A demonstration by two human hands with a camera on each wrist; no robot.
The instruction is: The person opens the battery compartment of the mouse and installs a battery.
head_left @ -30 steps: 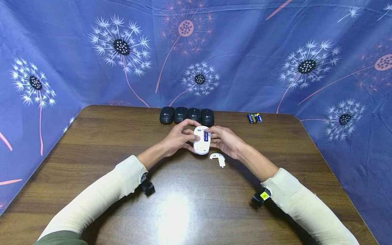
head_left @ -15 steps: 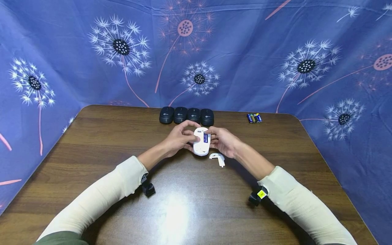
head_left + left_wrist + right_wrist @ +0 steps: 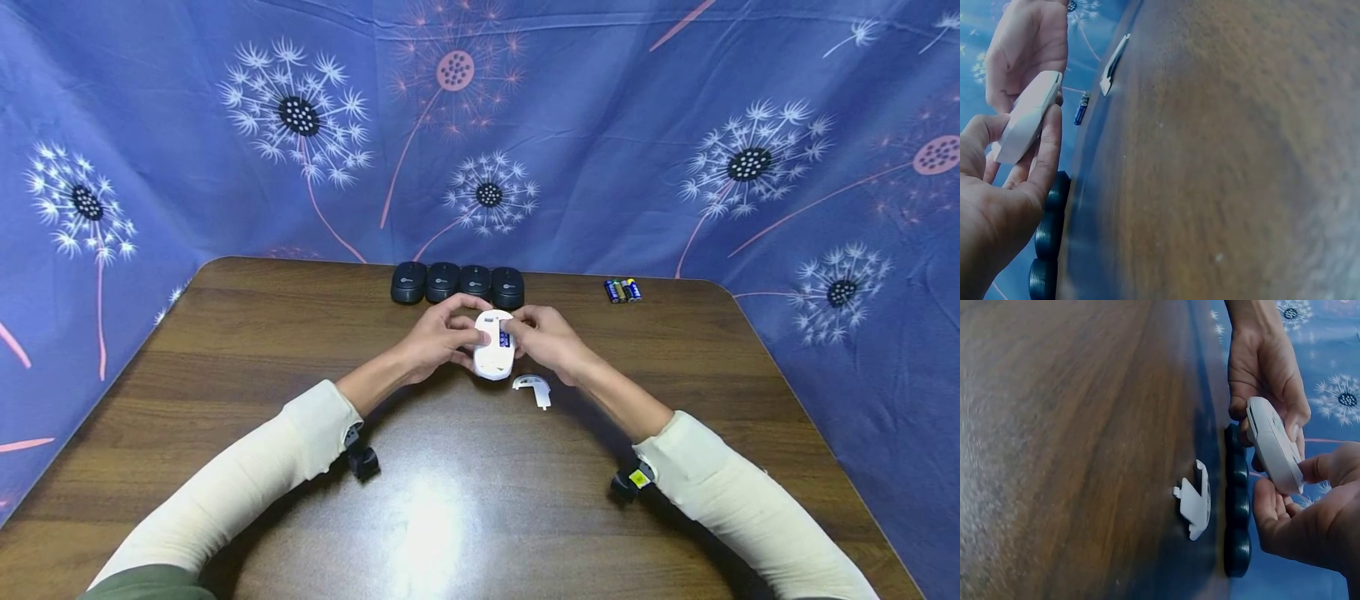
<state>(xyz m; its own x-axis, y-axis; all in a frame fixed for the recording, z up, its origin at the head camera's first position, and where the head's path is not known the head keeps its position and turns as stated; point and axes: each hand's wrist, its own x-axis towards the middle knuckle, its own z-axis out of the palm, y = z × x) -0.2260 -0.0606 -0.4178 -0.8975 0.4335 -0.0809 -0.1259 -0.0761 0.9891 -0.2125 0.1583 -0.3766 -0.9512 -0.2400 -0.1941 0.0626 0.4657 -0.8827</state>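
Observation:
A white computer mouse (image 3: 492, 358) is held up above the table, its underside and uncovered battery compartment facing the head camera. A blue battery (image 3: 505, 338) lies in that compartment. My left hand (image 3: 437, 337) grips the mouse by its left side, thumb on the underside and fingers around the edge. From the other side, my right hand (image 3: 551, 340) has its thumb at the battery's far end, with its fingers curled by the mouse's right edge. In the right wrist view, the right thumb touches the white mouse (image 3: 1275, 450). The white battery cover (image 3: 538, 390) lies on the table just below the right hand.
Several black mice (image 3: 408, 282) stand in a row at the back of the wooden table (image 3: 300, 300), behind the left hand. Several batteries (image 3: 622, 290) lie together at the back right. A blue flowered cloth (image 3: 585, 125) hangs behind the table.
My right thumb has moved down over the battery, covering more of its upper end, and the right hand has turned slightly. The left hand and the mouse have barely moved.

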